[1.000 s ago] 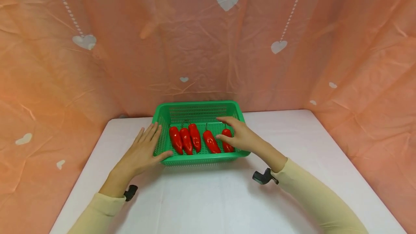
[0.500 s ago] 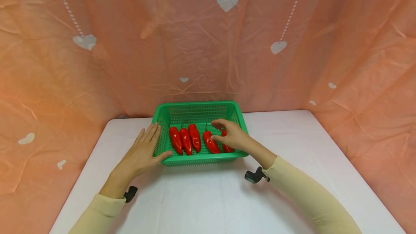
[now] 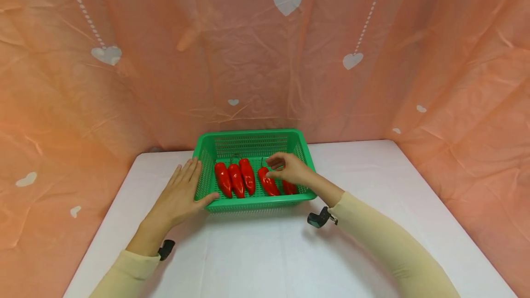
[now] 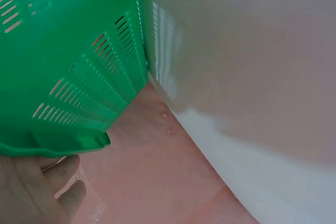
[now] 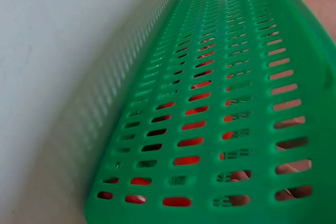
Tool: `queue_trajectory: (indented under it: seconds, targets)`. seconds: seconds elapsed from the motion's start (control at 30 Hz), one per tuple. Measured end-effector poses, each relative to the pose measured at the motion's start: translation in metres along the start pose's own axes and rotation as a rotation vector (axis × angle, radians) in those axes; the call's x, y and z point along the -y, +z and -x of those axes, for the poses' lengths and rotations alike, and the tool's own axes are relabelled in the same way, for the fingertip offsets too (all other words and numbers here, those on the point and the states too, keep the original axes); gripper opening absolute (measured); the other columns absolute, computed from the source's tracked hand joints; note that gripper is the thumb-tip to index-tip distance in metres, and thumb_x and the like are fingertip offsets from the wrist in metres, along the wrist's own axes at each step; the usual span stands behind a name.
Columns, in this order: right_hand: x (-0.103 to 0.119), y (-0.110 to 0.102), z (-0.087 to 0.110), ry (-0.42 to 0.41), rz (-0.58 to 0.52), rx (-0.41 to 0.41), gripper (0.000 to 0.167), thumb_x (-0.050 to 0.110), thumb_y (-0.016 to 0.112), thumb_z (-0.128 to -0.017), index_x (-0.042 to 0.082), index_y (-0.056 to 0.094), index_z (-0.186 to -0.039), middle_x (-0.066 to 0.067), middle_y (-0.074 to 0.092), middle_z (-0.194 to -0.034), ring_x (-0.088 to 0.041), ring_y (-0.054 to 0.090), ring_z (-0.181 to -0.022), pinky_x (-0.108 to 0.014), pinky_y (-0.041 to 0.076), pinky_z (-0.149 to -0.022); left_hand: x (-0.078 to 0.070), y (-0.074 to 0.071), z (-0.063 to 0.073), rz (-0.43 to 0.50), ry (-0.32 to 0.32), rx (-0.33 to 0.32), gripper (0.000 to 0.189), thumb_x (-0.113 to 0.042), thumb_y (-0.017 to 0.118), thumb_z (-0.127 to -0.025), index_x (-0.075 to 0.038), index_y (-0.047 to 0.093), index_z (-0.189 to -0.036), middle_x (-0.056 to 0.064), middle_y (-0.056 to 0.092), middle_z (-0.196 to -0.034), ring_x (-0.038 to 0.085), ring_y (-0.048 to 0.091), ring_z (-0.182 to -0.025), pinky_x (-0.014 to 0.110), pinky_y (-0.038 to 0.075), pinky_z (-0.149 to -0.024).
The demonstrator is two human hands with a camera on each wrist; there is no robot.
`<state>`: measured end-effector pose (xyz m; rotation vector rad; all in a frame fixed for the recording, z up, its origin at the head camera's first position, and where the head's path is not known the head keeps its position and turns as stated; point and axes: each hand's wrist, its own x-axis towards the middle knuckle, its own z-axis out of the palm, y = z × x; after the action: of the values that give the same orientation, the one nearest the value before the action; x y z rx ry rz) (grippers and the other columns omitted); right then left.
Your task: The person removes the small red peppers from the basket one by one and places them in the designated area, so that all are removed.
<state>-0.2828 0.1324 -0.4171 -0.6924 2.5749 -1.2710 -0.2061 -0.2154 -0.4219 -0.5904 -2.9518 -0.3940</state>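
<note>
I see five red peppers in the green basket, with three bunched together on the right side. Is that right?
Not quite: the three bunched peppers are on the left side, as the head view shows. There are five red peppers in the green basket, just as you said.

Basket (image 3: 253, 202): smooth plastic. Peppers (image 3: 223, 180): smooth, glossy. Desk (image 3: 248, 252): matt. Far backdrop (image 3: 244, 59): creased, slightly shiny. Sleeves (image 3: 385, 233): matt cloth.

Creased orange-pink curtain (image 3: 248, 63), pale hearts (image 3: 287, 2), dotted strings (image 3: 84, 10); white table (image 3: 248, 252) in front.
</note>
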Motion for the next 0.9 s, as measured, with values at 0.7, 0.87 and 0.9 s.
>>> queue_trajectory:
  seconds: [0.7,0.87,0.9]
  targets:
    - [-0.002,0.007,-0.011,0.186,-0.010,0.023,0.046,0.015,0.084,-0.096,-0.005,0.066,-0.134,-0.018,0.069,-0.125,-0.030,0.068,-0.114,-0.039,0.058,-0.102,0.000,0.003,0.000,0.025,-0.006,-0.001,0.109,-0.068,0.057,-0.102,0.015,0.022,-0.164,0.031,0.016,-0.175,0.047,0.014,-0.163,0.060,0.011,-0.133]
    - [-0.003,0.008,-0.013,0.198,0.000,0.031,0.048,0.017,0.085,-0.095,-0.003,0.066,-0.133,-0.016,0.069,-0.123,-0.028,0.067,-0.113,-0.039,0.058,-0.101,0.000,0.003,0.001,0.025,-0.007,-0.001,0.109,-0.068,0.057,-0.102,0.014,0.021,-0.164,0.030,0.015,-0.175,0.047,0.013,-0.163,0.060,0.011,-0.133]
    - [-0.003,0.008,-0.014,0.199,0.006,0.031,0.048,0.018,0.086,-0.094,-0.003,0.066,-0.133,-0.016,0.069,-0.122,-0.028,0.067,-0.113,-0.038,0.058,-0.100,0.000,0.003,0.001,0.024,-0.006,-0.001,0.109,-0.068,0.056,-0.102,0.014,0.021,-0.164,0.030,0.015,-0.175,0.047,0.013,-0.163,0.059,0.010,-0.133]
